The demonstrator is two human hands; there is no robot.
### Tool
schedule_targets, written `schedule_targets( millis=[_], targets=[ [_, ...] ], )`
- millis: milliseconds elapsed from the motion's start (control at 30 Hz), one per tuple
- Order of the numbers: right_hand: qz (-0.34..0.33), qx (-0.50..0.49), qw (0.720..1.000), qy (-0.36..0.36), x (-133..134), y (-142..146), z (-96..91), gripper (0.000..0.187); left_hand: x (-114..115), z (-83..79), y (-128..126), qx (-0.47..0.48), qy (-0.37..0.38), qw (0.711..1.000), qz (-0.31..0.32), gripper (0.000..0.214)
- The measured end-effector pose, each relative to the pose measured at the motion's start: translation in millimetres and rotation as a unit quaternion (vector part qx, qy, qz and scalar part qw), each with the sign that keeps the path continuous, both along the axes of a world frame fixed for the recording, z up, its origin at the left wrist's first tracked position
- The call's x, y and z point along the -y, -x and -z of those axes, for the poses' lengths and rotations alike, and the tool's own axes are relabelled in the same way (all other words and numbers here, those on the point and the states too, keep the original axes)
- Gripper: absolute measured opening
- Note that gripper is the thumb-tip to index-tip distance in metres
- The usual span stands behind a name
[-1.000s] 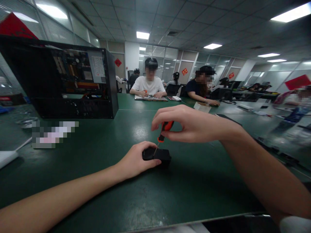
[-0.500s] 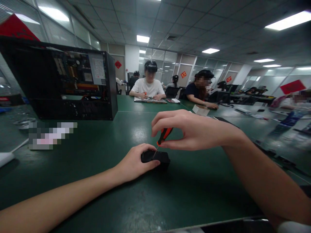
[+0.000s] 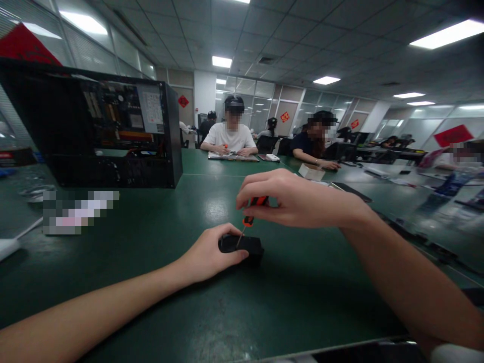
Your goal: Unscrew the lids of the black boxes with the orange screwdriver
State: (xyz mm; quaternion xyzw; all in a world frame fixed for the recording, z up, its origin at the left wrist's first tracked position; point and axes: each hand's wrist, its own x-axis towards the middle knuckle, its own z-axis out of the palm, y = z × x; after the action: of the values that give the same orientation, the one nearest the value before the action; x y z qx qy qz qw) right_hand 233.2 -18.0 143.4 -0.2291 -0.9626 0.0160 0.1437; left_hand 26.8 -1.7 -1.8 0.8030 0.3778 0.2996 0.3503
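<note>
A small black box-shaped device point(image 3: 247, 246) lies on the green table point(image 3: 159, 282). My left hand point(image 3: 206, 254) rests on its left side, fingers curled around it, holding it down. Above it, my right hand point(image 3: 293, 199) pinches the handle of a small orange and black screwdriver point(image 3: 251, 214). The thin shaft slants down and its tip touches the top of the device.
An open black computer case point(image 3: 94, 133) stands at the back left. A blurred patch lies on the table in front of it. Other people sit at the far end with papers and small items. A dark flat object point(image 3: 350, 190) lies behind my right wrist.
The screwdriver handle has turned between my right fingers and less of it shows. Both hands and the device stay in the same place.
</note>
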Motion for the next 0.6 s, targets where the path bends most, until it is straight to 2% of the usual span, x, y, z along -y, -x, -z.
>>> schedule_targets(
  millis=[133,333,500,600],
  targets=[
    [-0.023,0.008,0.999,0.02,0.1,-1.5,-0.5,0.022,1.3,-1.5,-0.5,0.005,0.004,1.0,0.002,0.032],
    [0.023,0.014,0.999,-0.031,-0.6,0.4,0.8,0.012,0.6,-1.9,-0.3,0.003,-0.002,1.0,0.003,0.03],
    [-0.001,0.046,0.999,0.012,0.1,-4.0,-1.5,0.025,-0.1,0.2,0.1,0.004,-0.007,1.0,0.009,0.031],
    [0.029,0.059,0.998,-0.01,-0.7,-5.5,-1.4,0.016,0.0,0.5,-0.1,0.0,-0.014,1.0,0.005,0.031]
  ],
)
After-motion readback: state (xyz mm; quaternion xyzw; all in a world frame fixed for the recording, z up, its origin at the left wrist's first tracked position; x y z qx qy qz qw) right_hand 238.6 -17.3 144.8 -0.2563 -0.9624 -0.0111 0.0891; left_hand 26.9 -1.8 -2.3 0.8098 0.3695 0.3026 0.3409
